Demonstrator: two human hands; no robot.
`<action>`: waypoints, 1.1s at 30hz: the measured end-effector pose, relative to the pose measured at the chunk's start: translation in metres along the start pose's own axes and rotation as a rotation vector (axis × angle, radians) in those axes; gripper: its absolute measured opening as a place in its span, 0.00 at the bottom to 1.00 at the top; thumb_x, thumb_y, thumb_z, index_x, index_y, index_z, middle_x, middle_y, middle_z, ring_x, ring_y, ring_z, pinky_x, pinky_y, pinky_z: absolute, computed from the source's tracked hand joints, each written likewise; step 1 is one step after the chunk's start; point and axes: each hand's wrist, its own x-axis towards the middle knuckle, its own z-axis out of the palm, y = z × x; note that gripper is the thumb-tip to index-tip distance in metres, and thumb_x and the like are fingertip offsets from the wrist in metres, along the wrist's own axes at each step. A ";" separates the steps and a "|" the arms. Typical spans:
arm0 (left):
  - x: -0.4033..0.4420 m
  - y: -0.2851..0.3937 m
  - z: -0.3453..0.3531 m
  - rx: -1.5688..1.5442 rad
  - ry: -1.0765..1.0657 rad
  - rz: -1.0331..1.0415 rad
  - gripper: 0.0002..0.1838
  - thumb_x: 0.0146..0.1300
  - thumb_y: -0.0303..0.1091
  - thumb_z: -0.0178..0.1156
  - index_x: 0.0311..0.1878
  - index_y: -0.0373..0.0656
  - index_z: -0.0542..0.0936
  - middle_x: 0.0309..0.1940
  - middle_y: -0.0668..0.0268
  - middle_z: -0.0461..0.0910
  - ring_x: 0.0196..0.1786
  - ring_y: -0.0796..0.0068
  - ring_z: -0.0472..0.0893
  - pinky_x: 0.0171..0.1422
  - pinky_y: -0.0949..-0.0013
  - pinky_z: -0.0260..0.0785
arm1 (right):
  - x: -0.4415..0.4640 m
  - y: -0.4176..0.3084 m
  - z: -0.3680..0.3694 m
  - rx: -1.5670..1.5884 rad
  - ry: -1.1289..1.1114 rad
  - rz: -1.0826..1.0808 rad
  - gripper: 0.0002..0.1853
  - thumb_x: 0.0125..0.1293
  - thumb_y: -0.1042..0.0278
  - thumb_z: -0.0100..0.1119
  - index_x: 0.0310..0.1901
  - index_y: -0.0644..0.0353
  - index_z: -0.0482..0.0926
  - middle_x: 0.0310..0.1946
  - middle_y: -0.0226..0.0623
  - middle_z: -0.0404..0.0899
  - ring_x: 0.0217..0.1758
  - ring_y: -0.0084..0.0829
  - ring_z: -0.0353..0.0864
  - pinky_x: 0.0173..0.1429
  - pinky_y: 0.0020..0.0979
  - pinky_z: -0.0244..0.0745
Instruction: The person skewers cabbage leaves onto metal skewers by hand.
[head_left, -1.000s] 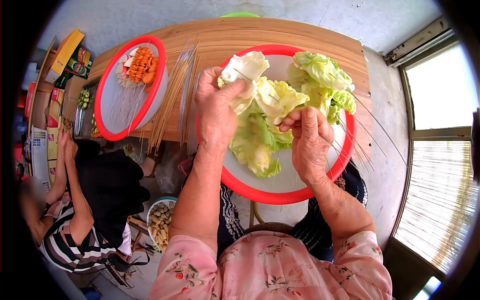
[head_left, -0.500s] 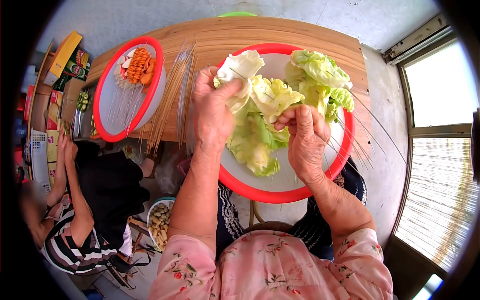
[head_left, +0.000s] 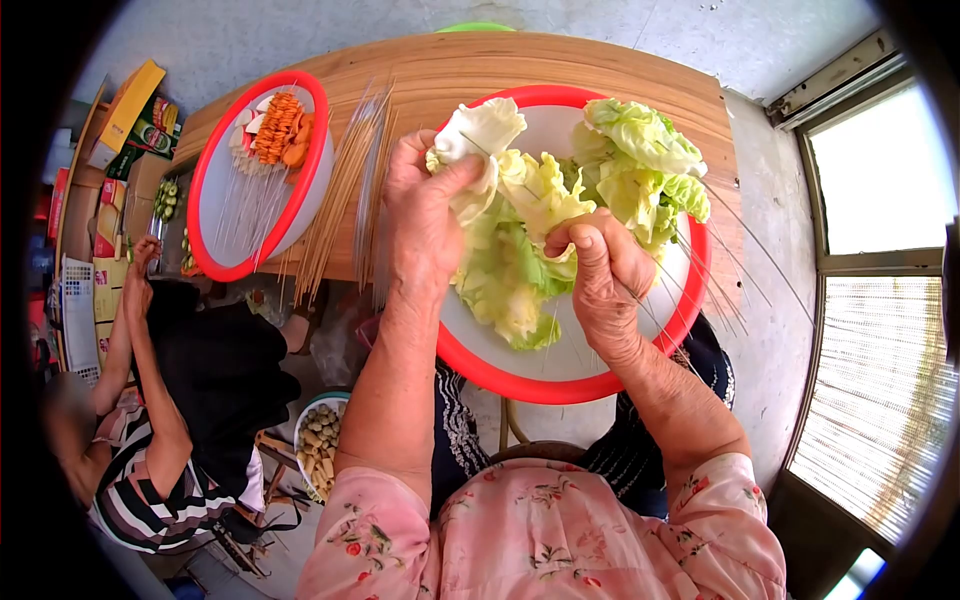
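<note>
Left hand (head_left: pixel 428 205) pinched a pale lettuce leaf (head_left: pixel 482 128) above the far left part of the large red-rimmed basin (head_left: pixel 570 390). Right hand (head_left: pixel 612 272), fingers curled toward the thumb, met a yellowish leaf (head_left: pixel 540 188) over the basin's middle; what it pinched could not be told. More lettuce (head_left: pixel 645 165) lay at the basin's right.

Window pane (head_left: pixel 880 175), bright, at right; slatted blind (head_left: pixel 865 390) beneath it. Yellow box (head_left: pixel 130 100), upper left. Co-worker (head_left: pixel 165 455), striped top, at left. Tub (head_left: pixel 318 403) of cut pieces, near the co-worker. Green object (head_left: pixel 475 27), top centre.
</note>
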 end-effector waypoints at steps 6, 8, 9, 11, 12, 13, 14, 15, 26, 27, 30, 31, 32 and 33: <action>0.002 0.004 -0.004 -0.062 -0.057 -0.094 0.15 0.58 0.20 0.57 0.49 0.41 0.73 0.42 0.64 0.77 0.42 0.70 0.79 0.48 0.65 0.74 | 0.003 0.003 0.006 -0.030 -0.055 -0.174 0.10 0.63 0.64 0.60 0.31 0.63 0.77 0.26 0.36 0.77 0.29 0.31 0.77 0.35 0.29 0.72; 0.002 0.004 -0.008 -0.079 -0.078 -0.175 0.16 0.59 0.23 0.57 0.52 0.41 0.73 0.44 0.63 0.77 0.45 0.69 0.79 0.50 0.64 0.73 | 0.005 0.000 0.009 -0.036 -0.093 -0.223 0.08 0.59 0.68 0.63 0.32 0.63 0.77 0.27 0.36 0.78 0.30 0.33 0.78 0.36 0.30 0.73; 0.003 0.005 -0.009 -0.112 -0.082 -0.222 0.17 0.60 0.24 0.57 0.53 0.40 0.73 0.45 0.63 0.78 0.46 0.68 0.78 0.52 0.64 0.73 | 0.005 -0.001 0.009 -0.038 -0.112 -0.248 0.07 0.57 0.70 0.64 0.32 0.63 0.78 0.27 0.36 0.78 0.31 0.34 0.78 0.37 0.30 0.73; 0.004 0.011 -0.006 -0.281 -0.069 -0.337 0.17 0.61 0.25 0.57 0.55 0.37 0.74 0.47 0.60 0.78 0.52 0.66 0.78 0.56 0.64 0.73 | 0.005 0.001 0.005 -0.078 -0.187 -0.290 0.07 0.56 0.75 0.64 0.36 0.63 0.77 0.29 0.38 0.78 0.32 0.35 0.78 0.37 0.31 0.74; 0.006 0.012 -0.007 -0.231 -0.049 -0.297 0.17 0.61 0.26 0.57 0.54 0.37 0.74 0.47 0.60 0.78 0.52 0.66 0.78 0.56 0.64 0.72 | 0.006 0.001 0.006 -0.087 -0.210 -0.320 0.08 0.56 0.77 0.63 0.38 0.63 0.77 0.30 0.38 0.78 0.32 0.36 0.78 0.37 0.31 0.74; 0.006 0.014 -0.008 -0.182 -0.030 -0.256 0.17 0.61 0.27 0.58 0.54 0.37 0.74 0.47 0.60 0.78 0.52 0.66 0.78 0.56 0.64 0.72 | 0.006 0.002 0.006 -0.096 -0.233 -0.351 0.09 0.56 0.78 0.63 0.39 0.63 0.77 0.31 0.39 0.78 0.32 0.36 0.79 0.38 0.31 0.75; 0.007 0.016 -0.010 -0.133 -0.010 -0.215 0.16 0.61 0.28 0.58 0.53 0.37 0.75 0.47 0.60 0.78 0.52 0.66 0.78 0.56 0.63 0.72 | 0.005 0.005 0.005 -0.069 -0.248 -0.352 0.14 0.56 0.85 0.59 0.45 0.64 0.76 0.33 0.40 0.78 0.32 0.35 0.80 0.39 0.31 0.76; 0.008 0.018 -0.011 -0.133 0.041 -0.209 0.17 0.61 0.27 0.58 0.54 0.38 0.74 0.46 0.61 0.78 0.51 0.66 0.78 0.55 0.63 0.72 | 0.003 0.004 0.006 -0.023 -0.232 -0.278 0.15 0.56 0.86 0.58 0.46 0.65 0.76 0.33 0.40 0.78 0.32 0.34 0.80 0.39 0.31 0.76; 0.019 0.028 -0.028 -0.136 0.012 -0.079 0.16 0.58 0.23 0.58 0.51 0.36 0.74 0.45 0.60 0.78 0.47 0.68 0.79 0.51 0.64 0.73 | 0.009 0.010 -0.013 0.666 -0.316 0.649 0.14 0.70 0.66 0.51 0.51 0.67 0.74 0.34 0.38 0.78 0.32 0.26 0.81 0.42 0.28 0.78; 0.018 0.028 -0.027 -0.099 0.001 -0.066 0.15 0.58 0.24 0.59 0.50 0.36 0.75 0.44 0.60 0.79 0.45 0.69 0.79 0.50 0.65 0.74 | 0.011 0.007 -0.015 0.641 -0.403 0.688 0.15 0.69 0.65 0.52 0.50 0.67 0.74 0.34 0.38 0.78 0.32 0.26 0.81 0.40 0.27 0.78; 0.013 0.027 -0.017 -0.045 -0.006 -0.035 0.11 0.58 0.25 0.62 0.45 0.35 0.78 0.37 0.63 0.81 0.38 0.73 0.81 0.44 0.69 0.75 | 0.014 -0.004 -0.017 0.433 -0.593 0.744 0.14 0.69 0.63 0.53 0.46 0.68 0.75 0.27 0.32 0.76 0.27 0.21 0.78 0.32 0.23 0.75; 0.013 0.025 -0.016 -0.028 -0.011 -0.024 0.11 0.57 0.25 0.62 0.44 0.36 0.78 0.37 0.63 0.81 0.38 0.73 0.81 0.44 0.70 0.75 | 0.011 -0.004 -0.015 0.326 -0.576 0.688 0.14 0.69 0.64 0.53 0.45 0.68 0.76 0.25 0.31 0.74 0.25 0.20 0.75 0.30 0.23 0.73; 0.013 0.023 -0.017 -0.010 -0.016 -0.013 0.11 0.57 0.25 0.63 0.44 0.36 0.78 0.37 0.63 0.81 0.38 0.74 0.81 0.43 0.70 0.75 | 0.008 -0.003 -0.012 0.220 -0.558 0.631 0.13 0.69 0.64 0.52 0.44 0.68 0.76 0.23 0.29 0.73 0.24 0.19 0.73 0.29 0.23 0.71; 0.014 0.022 -0.017 0.008 -0.022 -0.002 0.11 0.57 0.26 0.63 0.44 0.36 0.78 0.37 0.64 0.81 0.38 0.74 0.81 0.43 0.71 0.75 | 0.004 -0.002 -0.009 0.115 -0.539 0.574 0.12 0.69 0.65 0.52 0.43 0.67 0.77 0.21 0.28 0.71 0.23 0.18 0.71 0.28 0.22 0.69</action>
